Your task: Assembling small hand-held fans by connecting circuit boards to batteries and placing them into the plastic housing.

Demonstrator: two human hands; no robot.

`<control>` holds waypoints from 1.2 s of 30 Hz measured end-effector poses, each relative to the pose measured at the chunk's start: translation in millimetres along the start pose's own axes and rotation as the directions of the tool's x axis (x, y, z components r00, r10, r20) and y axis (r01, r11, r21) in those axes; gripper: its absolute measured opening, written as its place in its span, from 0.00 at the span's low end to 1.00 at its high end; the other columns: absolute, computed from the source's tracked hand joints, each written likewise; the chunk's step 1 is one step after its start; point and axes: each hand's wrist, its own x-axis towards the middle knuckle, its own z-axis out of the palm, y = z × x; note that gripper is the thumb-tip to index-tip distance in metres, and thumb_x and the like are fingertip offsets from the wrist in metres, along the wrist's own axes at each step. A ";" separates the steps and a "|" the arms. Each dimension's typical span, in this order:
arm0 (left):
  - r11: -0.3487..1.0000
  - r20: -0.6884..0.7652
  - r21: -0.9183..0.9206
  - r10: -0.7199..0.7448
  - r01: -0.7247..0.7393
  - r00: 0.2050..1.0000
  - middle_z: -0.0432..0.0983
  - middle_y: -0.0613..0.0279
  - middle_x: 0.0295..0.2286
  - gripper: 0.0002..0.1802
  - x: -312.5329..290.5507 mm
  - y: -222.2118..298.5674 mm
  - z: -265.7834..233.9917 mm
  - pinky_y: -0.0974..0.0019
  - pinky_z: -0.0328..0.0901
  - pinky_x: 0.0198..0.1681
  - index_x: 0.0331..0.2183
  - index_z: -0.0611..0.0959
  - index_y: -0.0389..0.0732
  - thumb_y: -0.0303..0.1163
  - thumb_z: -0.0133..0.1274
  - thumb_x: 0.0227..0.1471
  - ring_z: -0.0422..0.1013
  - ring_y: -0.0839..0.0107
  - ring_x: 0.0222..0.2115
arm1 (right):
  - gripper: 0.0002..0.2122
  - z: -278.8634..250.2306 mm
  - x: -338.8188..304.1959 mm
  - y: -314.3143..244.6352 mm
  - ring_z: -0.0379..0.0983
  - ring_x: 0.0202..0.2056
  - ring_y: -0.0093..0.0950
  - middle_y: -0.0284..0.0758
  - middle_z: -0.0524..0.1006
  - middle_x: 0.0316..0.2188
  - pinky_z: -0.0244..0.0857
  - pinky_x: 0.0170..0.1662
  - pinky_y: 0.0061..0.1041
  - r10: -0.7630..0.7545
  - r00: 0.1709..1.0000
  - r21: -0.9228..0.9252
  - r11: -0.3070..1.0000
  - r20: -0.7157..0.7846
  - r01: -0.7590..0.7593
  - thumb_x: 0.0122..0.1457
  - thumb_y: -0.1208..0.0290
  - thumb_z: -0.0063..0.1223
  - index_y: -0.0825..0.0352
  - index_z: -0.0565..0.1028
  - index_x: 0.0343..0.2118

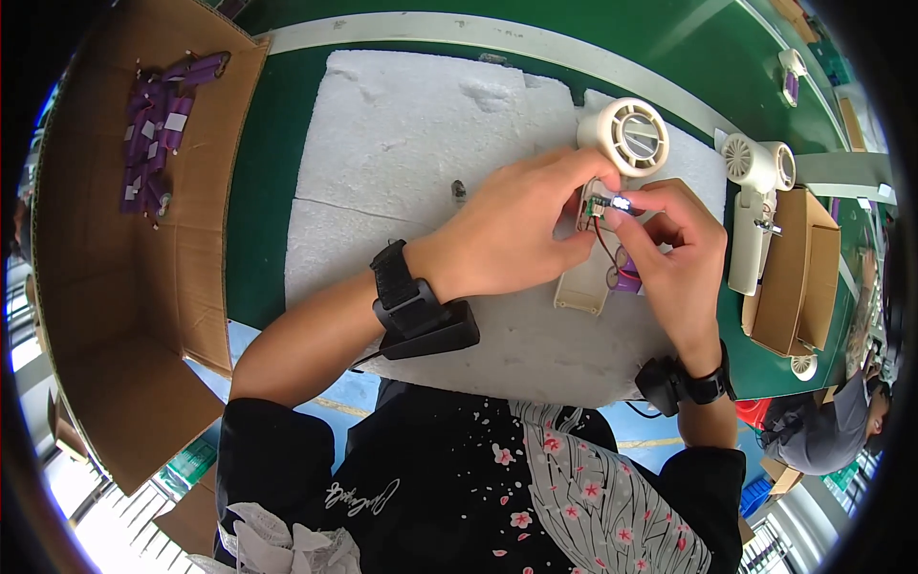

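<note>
My left hand (pixel 512 230) is closed around the upper handle of a cream handheld fan (pixel 591 134), just below its round slotted head. Between the thumb and fingertips of my right hand (pixel 687 263) is a small circuit board (pixel 598 207) with a brightly lit white display (pixel 621 203). Thin red and black wires (pixel 603 241) run down from the board. Below my hands, the open handle shell (pixel 579 294) shows, with a purple battery cell (pixel 627 275) partly hidden behind my right hand.
White foam sheet (pixel 382 124) covers the green bench (pixel 256 206). At left stands a large cardboard box (pixel 196 277) with several purple battery cells (pixel 153 139). Another cream fan (pixel 751 230) lies at right beside a small cardboard box (pixel 796 273). A person (pixel 818 430) sits far right.
</note>
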 end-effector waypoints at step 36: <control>0.996 -0.061 -0.033 -0.082 0.080 0.995 0.72 0.61 0.25 0.20 -2.7 1.3 4.7 0.68 0.67 0.28 0.41 0.72 0.42 0.20 0.55 0.43 0.72 0.70 0.25 | 0.09 0.7 2.7 -3.3 0.72 0.19 0.18 0.33 0.75 0.26 0.62 0.20 0.16 -0.097 0.994 -0.204 0.975 -0.054 0.084 0.47 0.79 0.66 0.69 0.80 0.32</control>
